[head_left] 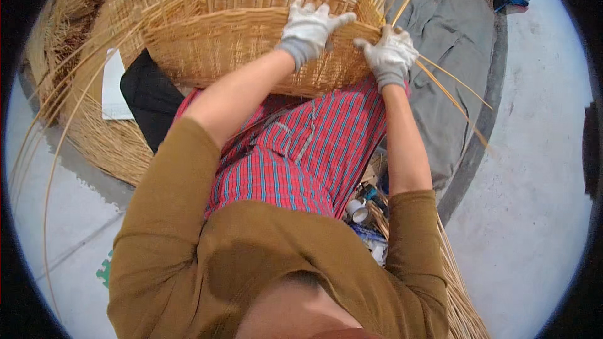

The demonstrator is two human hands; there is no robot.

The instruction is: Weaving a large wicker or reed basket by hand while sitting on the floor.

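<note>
Oblong wicker basket (pixel 217 50), close-woven, upper centre of frame, bristling with slender canes (pixel 113 41), knit-gloved left hand (pixel 311 27), fingers spread over its rim, firmness of hold indeterminable, gloved right hand (pixel 389 55), fingers grasping the rim's right end, red checked cloth (pixel 276 179) beneath.

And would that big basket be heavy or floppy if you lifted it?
The basket is probably light for its size, because its walls are woven from thin strands. Its close weave should stay fairly stiff, but the long loose strands curve outward, so they might wobble.
</note>
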